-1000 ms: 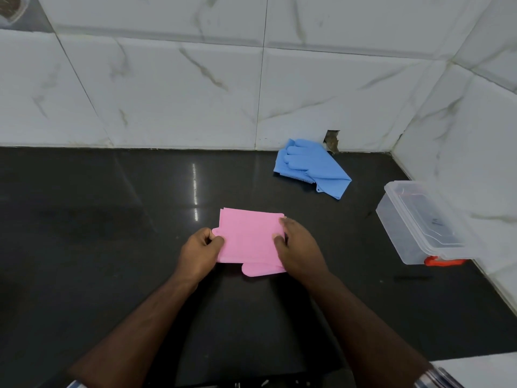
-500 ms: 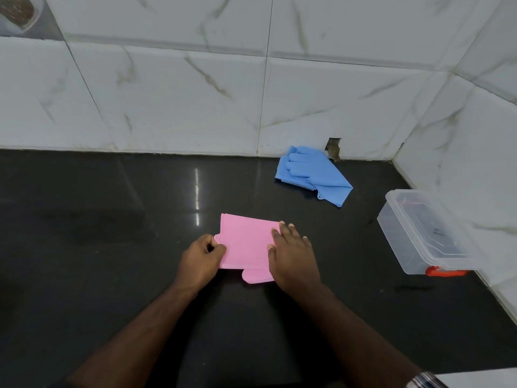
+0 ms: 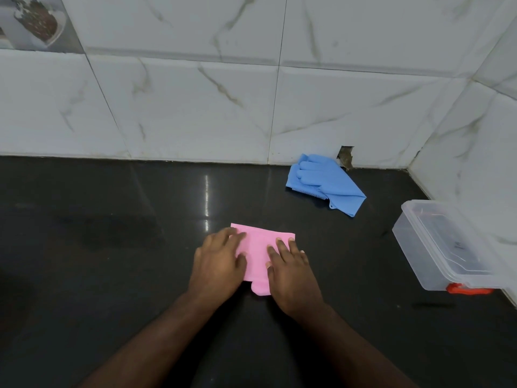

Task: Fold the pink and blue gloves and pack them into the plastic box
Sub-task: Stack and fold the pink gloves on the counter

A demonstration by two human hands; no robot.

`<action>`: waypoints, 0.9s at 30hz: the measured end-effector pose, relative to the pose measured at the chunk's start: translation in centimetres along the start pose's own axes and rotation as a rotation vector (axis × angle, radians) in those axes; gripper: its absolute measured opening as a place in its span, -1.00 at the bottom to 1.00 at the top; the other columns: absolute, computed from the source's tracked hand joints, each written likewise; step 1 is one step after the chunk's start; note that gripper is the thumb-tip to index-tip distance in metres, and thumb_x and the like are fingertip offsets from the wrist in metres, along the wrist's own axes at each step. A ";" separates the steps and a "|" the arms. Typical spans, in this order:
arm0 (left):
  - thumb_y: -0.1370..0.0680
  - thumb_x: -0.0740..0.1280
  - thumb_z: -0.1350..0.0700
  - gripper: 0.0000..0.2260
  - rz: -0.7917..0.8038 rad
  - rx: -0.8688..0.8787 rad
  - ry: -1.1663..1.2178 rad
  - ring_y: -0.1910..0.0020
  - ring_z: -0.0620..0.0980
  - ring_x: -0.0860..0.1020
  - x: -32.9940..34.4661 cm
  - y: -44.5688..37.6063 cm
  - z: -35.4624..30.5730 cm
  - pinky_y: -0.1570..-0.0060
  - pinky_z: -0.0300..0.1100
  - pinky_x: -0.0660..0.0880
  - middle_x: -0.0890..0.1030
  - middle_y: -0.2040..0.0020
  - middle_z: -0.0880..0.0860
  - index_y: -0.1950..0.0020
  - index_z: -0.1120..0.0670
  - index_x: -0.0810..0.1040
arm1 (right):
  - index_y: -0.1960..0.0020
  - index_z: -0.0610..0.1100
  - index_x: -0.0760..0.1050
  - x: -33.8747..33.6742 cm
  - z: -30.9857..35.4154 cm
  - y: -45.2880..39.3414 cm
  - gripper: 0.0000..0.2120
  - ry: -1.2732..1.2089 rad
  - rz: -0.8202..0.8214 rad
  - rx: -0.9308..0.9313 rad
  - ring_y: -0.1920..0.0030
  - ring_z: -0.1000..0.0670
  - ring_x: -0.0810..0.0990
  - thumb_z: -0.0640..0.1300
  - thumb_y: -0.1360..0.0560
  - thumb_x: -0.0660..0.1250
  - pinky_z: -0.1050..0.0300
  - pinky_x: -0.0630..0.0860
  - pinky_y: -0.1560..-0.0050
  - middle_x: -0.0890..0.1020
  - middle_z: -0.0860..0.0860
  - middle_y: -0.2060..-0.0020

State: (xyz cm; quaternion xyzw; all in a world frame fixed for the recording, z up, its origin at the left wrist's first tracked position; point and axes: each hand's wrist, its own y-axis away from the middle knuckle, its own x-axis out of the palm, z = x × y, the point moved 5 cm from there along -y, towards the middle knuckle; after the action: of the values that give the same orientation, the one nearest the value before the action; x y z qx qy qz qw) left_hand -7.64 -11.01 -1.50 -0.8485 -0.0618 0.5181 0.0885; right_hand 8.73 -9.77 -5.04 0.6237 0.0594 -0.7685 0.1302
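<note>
The folded pink glove (image 3: pixel 258 252) lies flat on the black counter (image 3: pixel 112 261) in the middle of the view. My left hand (image 3: pixel 218 261) presses on its left part with straight fingers. My right hand (image 3: pixel 292 271) lies flat on its right part, fingers pointing away from me. One pink fingertip sticks out below, between my hands. The blue gloves (image 3: pixel 324 183) lie folded near the back wall, to the right. The clear plastic box (image 3: pixel 436 247) with its lid on and a red latch stands at the right edge by the side wall.
White marble-patterned tiles form the back wall (image 3: pixel 223 107) and the right wall. A small broken hole (image 3: pixel 346 156) in the tile sits just behind the blue gloves. The counter shows a faint smear at the left.
My left hand has gone from pinching the pink glove's left edge to lying flat on it. My right hand stays flat on the right part. The glove stays in place.
</note>
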 end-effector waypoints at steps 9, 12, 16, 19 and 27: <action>-0.67 -0.06 -0.15 -0.47 0.353 0.130 -0.285 -0.62 0.06 -0.08 4.4 -2.2 -1.4 -0.52 0.21 -0.06 0.00 -0.65 -0.03 -0.62 -0.01 0.06 | -0.55 -0.06 0.23 -1.9 -0.6 -1.2 -0.53 -0.163 -0.046 -0.011 -0.59 -0.08 0.06 -0.05 -0.65 0.08 -0.08 0.03 -0.53 0.16 -0.05 -0.58; -0.67 -0.06 -0.16 -0.46 0.347 0.136 -0.269 -0.62 0.02 -0.08 4.8 -2.0 -0.7 -0.53 0.19 -0.06 0.00 -0.65 -0.06 -0.63 -0.02 0.03 | -0.58 -0.09 0.12 -1.2 -1.1 -2.1 -0.50 -0.100 -0.016 0.008 -0.59 -0.09 0.00 0.01 -0.67 0.02 -0.13 0.01 -0.53 0.08 -0.07 -0.60; -0.66 -0.06 -0.20 -0.42 0.352 0.123 -0.229 -0.62 -0.05 -0.10 5.1 -2.0 0.2 -0.54 0.18 -0.06 -0.04 -0.65 -0.08 -0.64 -0.02 -0.02 | -0.60 -0.09 0.02 0.1 -1.4 -1.8 -0.43 -0.021 0.014 0.023 -0.60 -0.07 -0.07 0.12 -0.65 -0.14 -0.20 -0.01 -0.53 0.00 -0.05 -0.61; -0.66 -0.05 -0.22 -0.41 0.337 0.121 -0.187 -0.62 -0.07 -0.08 5.4 -1.8 0.6 -0.55 0.16 -0.06 -0.03 -0.65 -0.09 -0.64 -0.02 -0.02 | -0.60 -0.09 0.01 0.4 -1.4 -1.4 -0.27 0.007 -0.005 0.011 -0.60 -0.06 -0.07 0.19 -0.52 -0.34 -0.23 -0.02 -0.52 -0.01 -0.04 -0.61; -0.65 -0.07 -0.22 -0.40 0.306 0.122 -0.201 -0.62 -0.06 -0.05 6.1 -1.6 1.0 -0.55 0.16 -0.09 -0.04 -0.65 -0.08 -0.65 -0.02 -0.05 | -0.61 -0.08 -0.07 0.9 -1.7 -1.5 -0.30 0.039 0.001 0.004 -0.60 -0.04 -0.12 0.20 -0.54 -0.29 -0.29 -0.10 -0.51 -0.04 -0.03 -0.61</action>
State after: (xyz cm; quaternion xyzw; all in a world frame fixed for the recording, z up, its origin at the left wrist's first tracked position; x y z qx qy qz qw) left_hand -5.76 -8.18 -6.87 -0.7849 0.0909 0.6106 0.0535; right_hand 9.72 -7.98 -6.39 0.6387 0.0601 -0.7563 0.1283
